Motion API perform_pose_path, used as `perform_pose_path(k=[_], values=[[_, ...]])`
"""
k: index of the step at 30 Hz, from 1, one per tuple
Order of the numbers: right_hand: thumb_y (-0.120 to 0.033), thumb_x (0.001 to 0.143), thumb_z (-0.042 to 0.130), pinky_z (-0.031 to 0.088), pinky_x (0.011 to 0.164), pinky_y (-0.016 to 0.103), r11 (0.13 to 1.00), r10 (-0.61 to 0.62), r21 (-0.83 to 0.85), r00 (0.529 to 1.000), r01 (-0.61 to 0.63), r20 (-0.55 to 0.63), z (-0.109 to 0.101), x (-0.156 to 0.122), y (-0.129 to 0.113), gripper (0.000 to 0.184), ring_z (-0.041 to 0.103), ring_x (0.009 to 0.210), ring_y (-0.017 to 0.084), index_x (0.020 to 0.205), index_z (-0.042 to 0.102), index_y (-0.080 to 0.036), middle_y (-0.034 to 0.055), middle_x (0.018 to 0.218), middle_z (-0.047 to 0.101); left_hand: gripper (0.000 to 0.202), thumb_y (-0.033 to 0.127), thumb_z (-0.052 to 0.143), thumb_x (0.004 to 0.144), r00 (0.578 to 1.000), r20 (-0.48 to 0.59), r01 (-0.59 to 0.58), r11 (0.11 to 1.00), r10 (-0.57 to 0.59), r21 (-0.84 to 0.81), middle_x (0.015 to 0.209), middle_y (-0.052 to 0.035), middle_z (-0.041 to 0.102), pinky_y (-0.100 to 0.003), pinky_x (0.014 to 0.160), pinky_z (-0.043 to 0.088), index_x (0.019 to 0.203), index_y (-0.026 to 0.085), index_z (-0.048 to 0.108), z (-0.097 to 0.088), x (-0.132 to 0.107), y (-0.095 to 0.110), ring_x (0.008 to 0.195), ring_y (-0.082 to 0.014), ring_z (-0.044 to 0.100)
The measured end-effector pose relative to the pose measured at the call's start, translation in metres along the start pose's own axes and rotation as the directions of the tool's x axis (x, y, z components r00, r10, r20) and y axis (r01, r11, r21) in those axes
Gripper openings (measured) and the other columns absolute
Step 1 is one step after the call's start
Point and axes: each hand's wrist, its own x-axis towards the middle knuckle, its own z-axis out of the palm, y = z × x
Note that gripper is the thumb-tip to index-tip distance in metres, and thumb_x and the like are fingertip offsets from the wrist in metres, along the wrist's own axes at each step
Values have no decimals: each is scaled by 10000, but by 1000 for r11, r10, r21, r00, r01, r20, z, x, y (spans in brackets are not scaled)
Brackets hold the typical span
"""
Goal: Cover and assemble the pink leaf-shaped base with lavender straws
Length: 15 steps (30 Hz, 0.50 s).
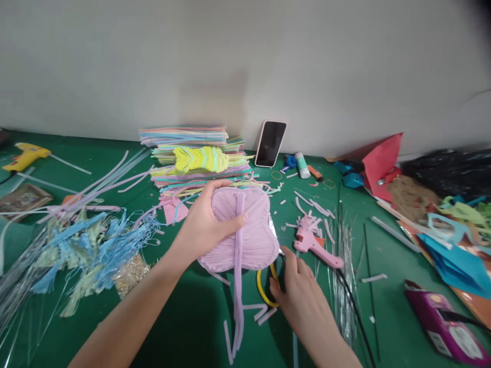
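Observation:
My left hand (205,222) grips a lilac fan-shaped piece (251,230) made of glued paper strips, held tilted above the green table (184,327). A long lilac strip (238,301) hangs from its middle. My right hand (297,291) rests on the table just below the piece, fingers curled onto scissors with yellow and black handles (264,291), which the hand and the piece partly hide.
A pink glue gun (316,245) lies right of the piece with its black cord trailing toward me. Stacked coloured strips (192,153), a phone (270,143) against the wall, blue tassels (92,245), a yellow glue gun (26,155), paper scraps and a purple device (445,327) surround the work area.

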Motion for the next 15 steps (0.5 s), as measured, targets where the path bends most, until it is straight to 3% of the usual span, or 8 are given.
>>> perform_pose_path(k=[3,5,7,9,11,12,14,15], values=[[-226,795,559,505,801,406,997,61,-40,997,-59,54,-8,10,0,555,651,891,304,1313,420,-81,156,940,621,567,304,725,727,1000,-15,-9,1000,9,-20,1322,-58,556,-417,1055,380,1242,210,509,0,1,1,1247,-266,491],[-220,768,550,504,771,388,995,96,14,988,-98,118,-16,18,5,567,659,868,289,1305,423,-91,151,956,637,492,321,698,763,1000,22,15,992,-12,-122,1288,-55,578,-412,1047,386,1214,213,533,-1,3,0,1221,-256,514],[-231,738,551,511,716,349,975,133,153,975,-161,178,-22,24,14,566,667,808,251,1278,429,-113,119,942,659,456,360,667,798,988,137,103,951,-65,-291,1238,-59,609,-405,993,436,1209,214,533,-3,4,-2,1159,-252,562],[-274,726,576,513,627,302,924,165,313,967,-220,192,-30,27,27,555,660,697,208,1246,435,-141,61,847,673,492,370,671,797,950,291,232,875,-111,-425,1193,-61,632,-383,924,484,1236,219,510,-7,5,-4,1108,-247,596],[-355,751,605,517,587,274,890,156,422,985,-171,72,-41,26,42,562,660,669,187,1250,426,-170,33,823,681,574,345,713,760,906,399,333,822,-143,-462,1138,-53,646,-361,869,510,1273,229,484,-11,6,-5,1067,-241,615],[-383,747,625,510,551,269,908,172,395,984,-138,-52,-50,25,49,549,651,627,183,1227,450,-182,20,792,678,612,332,736,738,893,424,356,814,-152,-458,1103,-46,651,-352,846,517,1283,234,478,-13,6,-5,1038,-235,624],[-369,778,634,495,521,251,974,56,228,960,8,-273,-69,20,59,445,639,578,162,1184,532,-220,12,797,677,650,334,765,709,885,438,367,814,-156,-450,1041,-34,657,-339,801,527,1284,235,479,-16,7,-5,969,-221,641],[-352,797,633,505,561,251,987,-84,98,935,125,-344,-80,17,62,421,656,636,161,1195,557,-240,31,890,683,656,343,775,699,884,440,368,814,-157,-449,1020,-33,660,-335,780,530,1277,231,485,-17,7,-5,940,-218,648]])
